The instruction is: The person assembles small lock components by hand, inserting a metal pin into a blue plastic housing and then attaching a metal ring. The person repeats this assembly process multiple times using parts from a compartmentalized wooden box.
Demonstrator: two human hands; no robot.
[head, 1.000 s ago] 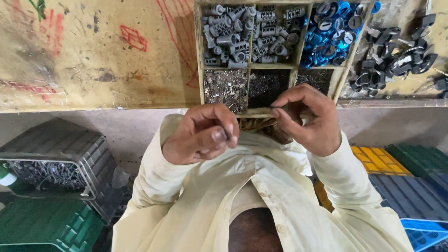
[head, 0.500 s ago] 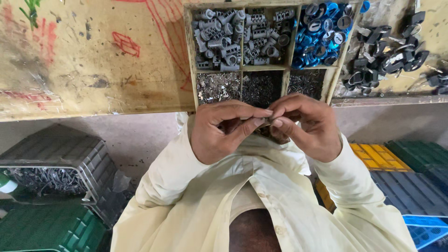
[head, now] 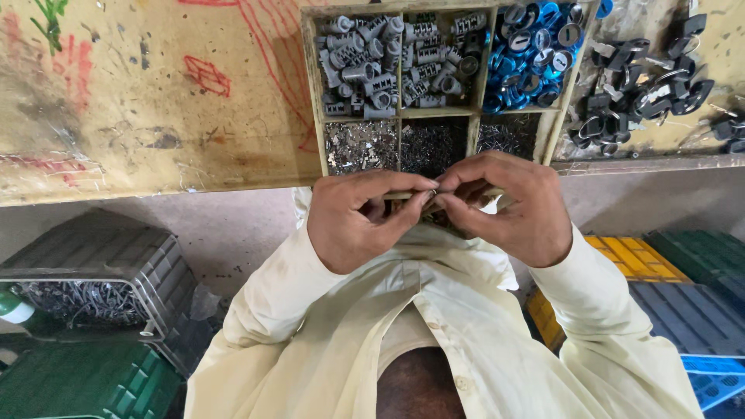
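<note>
Centrally: left hand [head: 353, 221] and right hand [head: 508, 206] meet fingertip to fingertip, pinched together on a small metal part [head: 436, 186], mostly hidden; its axis cannot be told. It sits just before the wooden compartment tray [head: 317, 93] on a scuffed, paint-marked bench [head: 155, 101]. Tray holds grey ribbed cylinders [head: 365, 66], blue round caps [head: 531, 54], and fine silvery bits [head: 358, 146]. Black fittings [head: 644, 85] lie loose at right.

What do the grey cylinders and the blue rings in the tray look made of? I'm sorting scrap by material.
The grey cylinders look like cast metal: dull silver-grey with a matte sheen and ribbed sides. The blue rings look like glossy blue plastic or coated metal; the look alone can't settle which. The divided tray seems to be bare, worn wood.
</note>
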